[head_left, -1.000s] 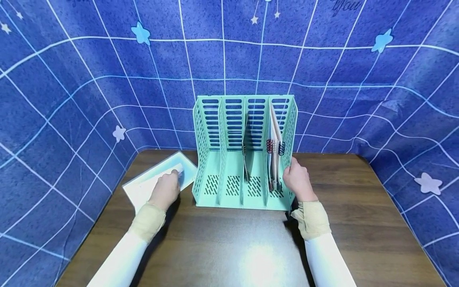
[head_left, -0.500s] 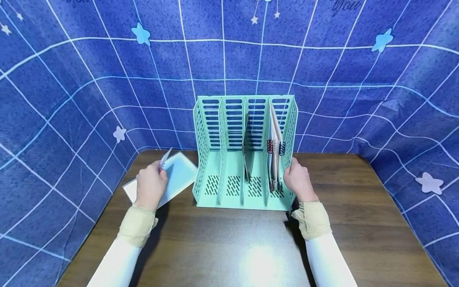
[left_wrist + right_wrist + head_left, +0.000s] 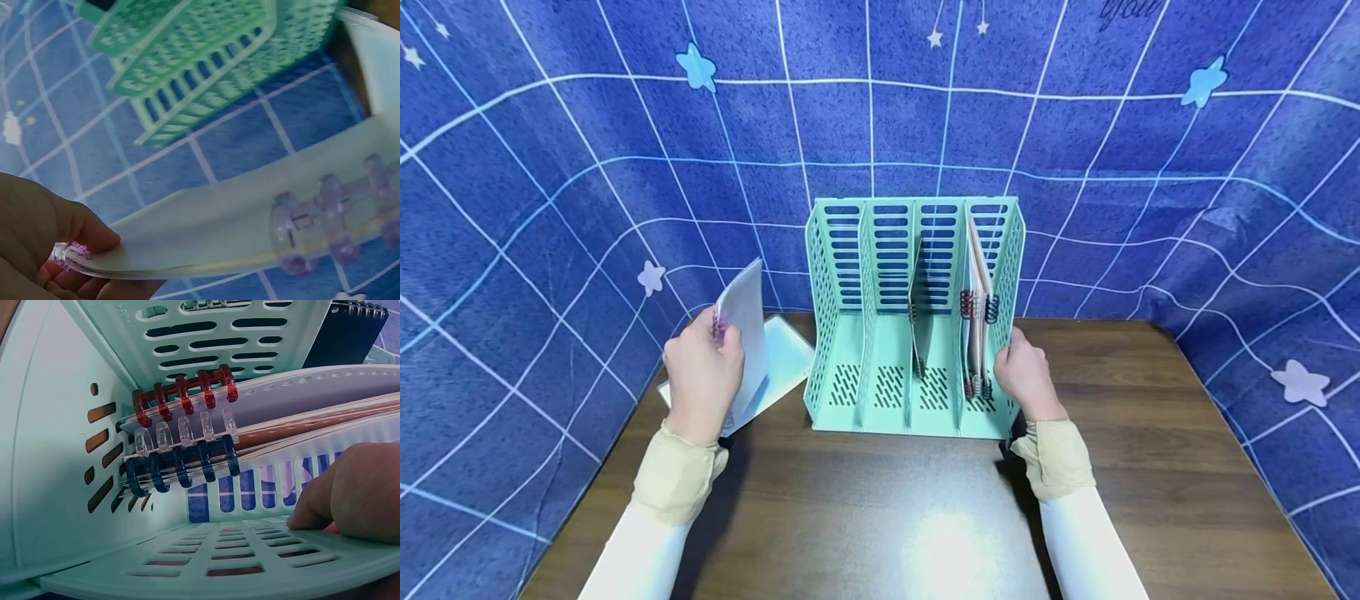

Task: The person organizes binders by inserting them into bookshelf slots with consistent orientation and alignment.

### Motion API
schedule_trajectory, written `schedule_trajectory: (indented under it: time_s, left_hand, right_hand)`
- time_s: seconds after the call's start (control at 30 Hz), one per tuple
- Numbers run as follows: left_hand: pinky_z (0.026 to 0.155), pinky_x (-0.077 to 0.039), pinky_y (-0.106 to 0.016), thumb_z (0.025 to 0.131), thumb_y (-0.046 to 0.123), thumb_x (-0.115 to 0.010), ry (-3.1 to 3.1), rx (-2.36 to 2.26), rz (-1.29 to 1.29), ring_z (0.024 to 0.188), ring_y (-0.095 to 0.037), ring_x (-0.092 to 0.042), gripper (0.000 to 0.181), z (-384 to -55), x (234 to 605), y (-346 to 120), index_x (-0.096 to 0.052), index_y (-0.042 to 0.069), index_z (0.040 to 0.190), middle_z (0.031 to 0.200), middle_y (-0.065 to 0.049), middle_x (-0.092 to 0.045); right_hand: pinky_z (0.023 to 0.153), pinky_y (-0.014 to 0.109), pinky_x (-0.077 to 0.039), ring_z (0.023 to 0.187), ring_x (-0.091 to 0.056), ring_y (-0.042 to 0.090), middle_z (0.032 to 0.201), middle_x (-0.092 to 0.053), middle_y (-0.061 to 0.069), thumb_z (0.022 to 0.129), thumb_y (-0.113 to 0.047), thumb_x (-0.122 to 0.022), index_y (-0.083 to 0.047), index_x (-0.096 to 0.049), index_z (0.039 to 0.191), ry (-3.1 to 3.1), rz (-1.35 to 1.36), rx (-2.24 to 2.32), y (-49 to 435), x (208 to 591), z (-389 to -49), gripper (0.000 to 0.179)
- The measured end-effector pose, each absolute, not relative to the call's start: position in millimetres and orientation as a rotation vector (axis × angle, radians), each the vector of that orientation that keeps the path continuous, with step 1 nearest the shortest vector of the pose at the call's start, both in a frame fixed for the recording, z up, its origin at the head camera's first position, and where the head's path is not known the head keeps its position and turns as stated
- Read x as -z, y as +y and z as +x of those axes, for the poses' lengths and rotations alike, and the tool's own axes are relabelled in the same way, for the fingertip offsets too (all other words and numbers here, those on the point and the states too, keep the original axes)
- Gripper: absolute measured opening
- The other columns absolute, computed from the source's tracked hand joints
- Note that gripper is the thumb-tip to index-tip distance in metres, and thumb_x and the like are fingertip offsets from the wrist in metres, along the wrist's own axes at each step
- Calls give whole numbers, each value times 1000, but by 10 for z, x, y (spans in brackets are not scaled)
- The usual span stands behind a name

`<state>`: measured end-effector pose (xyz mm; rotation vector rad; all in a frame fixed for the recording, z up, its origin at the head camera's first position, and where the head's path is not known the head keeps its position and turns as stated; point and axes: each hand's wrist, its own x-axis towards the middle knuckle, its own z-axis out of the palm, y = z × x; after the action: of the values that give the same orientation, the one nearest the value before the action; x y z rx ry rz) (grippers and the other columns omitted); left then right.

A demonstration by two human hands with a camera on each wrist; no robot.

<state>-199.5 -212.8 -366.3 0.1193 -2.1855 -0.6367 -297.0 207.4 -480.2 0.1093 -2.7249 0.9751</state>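
Note:
My left hand (image 3: 702, 375) pinches a pale notebook with purple binder rings (image 3: 747, 321) by its spine, thumb on one face. It stands tilted upright above a light-blue flat item (image 3: 788, 354) lying on the table. In the left wrist view the notebook's purple rings (image 3: 337, 215) show, with the thumb (image 3: 87, 228) on its cover. My right hand (image 3: 1028, 379) grips the right side wall of a mint-green file rack (image 3: 844, 346). In the right wrist view, the thumb side of that hand (image 3: 356, 494) lies over the wall; the other fingers are mostly hidden.
The rack's rightmost slot holds notebooks with red rings (image 3: 186, 394), clear rings (image 3: 184, 431) and dark blue rings (image 3: 182, 465). A dark spiral notebook (image 3: 919, 312) leans against a middle divider. A blue curtain (image 3: 625, 167) surrounds the wooden table (image 3: 880, 500).
My left hand has lifted the purple-ringed notebook off the flat item, moving left and turning it upright. The right hand stays on the rack wall.

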Motion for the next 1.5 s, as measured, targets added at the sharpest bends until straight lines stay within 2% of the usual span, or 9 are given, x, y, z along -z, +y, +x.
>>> schedule_trajectory:
  time_s: [0.23,0.5,0.67,0.93,1.07,1.27,1.37,1.43,1.5]
  left_hand:
    - [41,-26,-38,91,8,-56,-2133,657,93,48,-29,-41,19,-1806,3376,-1879,-59,6,72,50,-7,-42]
    - [39,-26,-24,94,12,-59,-2084,731,66,51,-24,-52,21,-1635,3133,-1641,-65,7,75,55,-7,-59]
    - [41,-27,-23,93,11,-60,-2052,792,18,54,-22,-56,19,-1615,3045,-1482,-68,8,77,58,-6,-63]
    - [38,-30,-21,92,7,-60,-2019,955,-65,58,-18,-63,16,-1666,3064,-1196,-76,3,91,68,-8,-72]
    - [38,-31,-22,93,8,-61,-1999,1009,-89,56,-16,-57,15,-1698,3063,-1041,-71,6,82,61,-5,-65]
    - [36,-28,-25,93,9,-60,-1977,1086,-147,51,-15,-51,28,-1811,3119,-797,-53,12,66,52,0,-48]
    - [36,-29,-26,93,10,-60,-1976,1116,-165,50,-14,-51,30,-1863,3182,-676,-52,12,65,53,-1,-49]
    - [36,-35,-25,93,10,-61,-1974,1150,-162,53,-13,-57,19,-1886,3234,-593,-68,11,75,61,-3,-63]
    - [37,-40,-25,93,10,-61,-1972,1177,-152,59,-11,-62,22,-1915,3292,-513,-81,15,102,85,-5,-77]
  right_hand:
    - [82,66,-50,100,-65,56,120,-65,35,103,-13,-37,4,-47,146,-2749,103,-989,2072,4786,-2966,47]
    - [85,67,-49,104,-64,57,121,-65,36,103,-15,-34,4,-47,146,-2753,102,-984,2083,4799,-2976,49]
    - [86,67,-49,105,-63,58,122,-64,36,103,-15,-34,4,-45,148,-2757,100,-980,2089,4790,-2982,50]
    - [84,66,-49,103,-64,57,121,-65,36,103,-12,-39,4,-45,147,-2756,95,-978,2081,4799,-2972,48]
    - [83,66,-49,102,-65,57,121,-65,36,103,-12,-39,4,-46,147,-2751,92,-979,2086,4776,-2970,47]
    - [84,66,-50,104,-64,56,123,-64,36,103,-14,-37,4,-44,148,-2758,75,-997,2104,4753,-2960,49]
    - [82,64,-50,101,-66,54,121,-65,35,104,-15,-36,3,-44,149,-2765,68,-1004,2097,4760,-2958,49]
    - [81,64,-51,99,-66,53,120,-66,34,104,-15,-36,3,-44,149,-2768,69,-1003,2087,4768,-2960,49]
    - [82,64,-51,100,-66,54,119,-66,34,103,-15,-37,3,-45,148,-2766,76,-995,2076,4772,-2965,49]
